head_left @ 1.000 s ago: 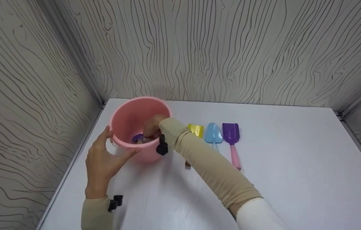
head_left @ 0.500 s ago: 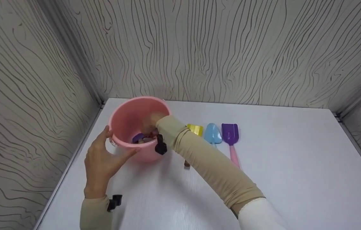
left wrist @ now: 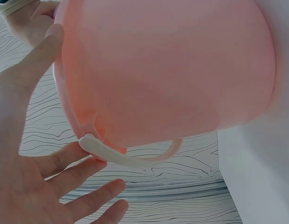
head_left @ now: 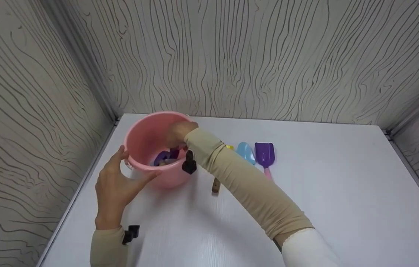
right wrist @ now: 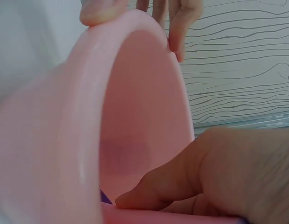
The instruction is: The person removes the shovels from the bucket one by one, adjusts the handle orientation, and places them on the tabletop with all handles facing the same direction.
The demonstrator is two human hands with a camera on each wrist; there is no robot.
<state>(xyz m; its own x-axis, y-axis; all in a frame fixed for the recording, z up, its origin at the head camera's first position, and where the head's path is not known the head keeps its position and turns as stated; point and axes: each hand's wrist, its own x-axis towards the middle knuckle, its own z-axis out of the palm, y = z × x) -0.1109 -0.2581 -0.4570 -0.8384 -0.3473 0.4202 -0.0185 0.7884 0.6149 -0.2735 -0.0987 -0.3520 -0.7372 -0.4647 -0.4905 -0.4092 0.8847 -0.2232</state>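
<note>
A pink bucket [head_left: 170, 177] stands at the table's back left, its white handle [left wrist: 135, 161] hanging down one side. My left hand [head_left: 115, 187] holds the bucket's rim between thumb and forefinger; its other fingers are spread. My right hand [head_left: 180, 134] reaches over the rim into the bucket. In the right wrist view its thumb and fingers pinch a pink-handled toy tool [right wrist: 168, 217] with purple at its ends; the tool's full shape is hidden. Purple and pale small things [head_left: 162, 159] lie on the bucket's bottom, partly hidden.
A purple shovel [head_left: 264, 154] with a pink handle and a light blue shovel [head_left: 246, 152] lie right of the bucket, partly under the right forearm. Beneath it show a yellow piece [head_left: 230, 147] and a brown handle end [head_left: 215, 186]. Patterned walls [head_left: 209, 59] bound the table.
My right hand has risen slightly inside the bucket, and a purple part now shows below its fingers. The right forearm covers more of the shovels. The left hand stays at the rim.
</note>
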